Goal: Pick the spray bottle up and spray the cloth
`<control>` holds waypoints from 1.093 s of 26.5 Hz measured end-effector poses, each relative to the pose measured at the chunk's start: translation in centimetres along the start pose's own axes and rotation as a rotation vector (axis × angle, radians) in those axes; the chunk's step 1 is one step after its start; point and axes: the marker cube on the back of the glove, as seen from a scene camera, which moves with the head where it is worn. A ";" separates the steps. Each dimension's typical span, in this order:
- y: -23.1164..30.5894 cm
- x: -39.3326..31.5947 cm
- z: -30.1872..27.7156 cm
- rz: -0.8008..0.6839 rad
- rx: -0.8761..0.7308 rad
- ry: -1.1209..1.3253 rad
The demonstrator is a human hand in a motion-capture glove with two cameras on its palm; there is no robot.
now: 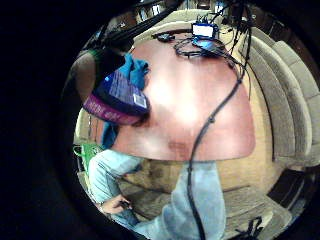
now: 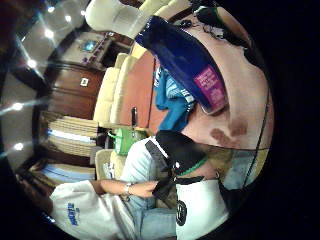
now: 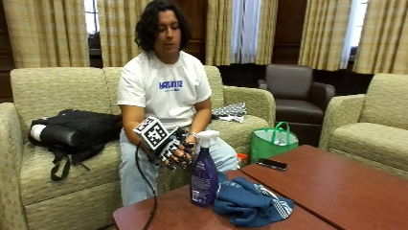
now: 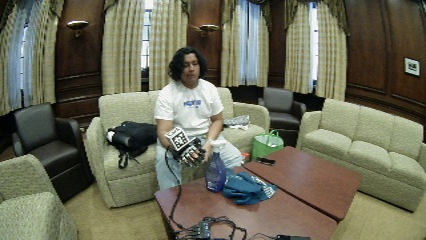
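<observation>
Low centre in the outside view, the purple spray bottle [image 3: 204, 176] stands upright on the tabletop [image 3: 331, 187], touching the blue cloth [image 3: 252, 201]; the gloved right hand [image 3: 180, 152] hovers by its white trigger head, fingers loosely curled, holding nothing; likely rigid, slick plastic; best taken at the neck.

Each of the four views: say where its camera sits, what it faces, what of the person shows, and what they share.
Little finger palm view: looks down past the bottle onto the table; the person's jeans show.
Thumb palm view: close to the bottle; cloth behind; shirt shows.
Outside view: across the table, facing the person; right hand beside the bottle.
Wide outside view: farther back, whole room.
Shared: bottle and cloth.
</observation>
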 end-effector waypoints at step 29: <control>-6.4 -2.5 2.9 0.144 0.033 -0.446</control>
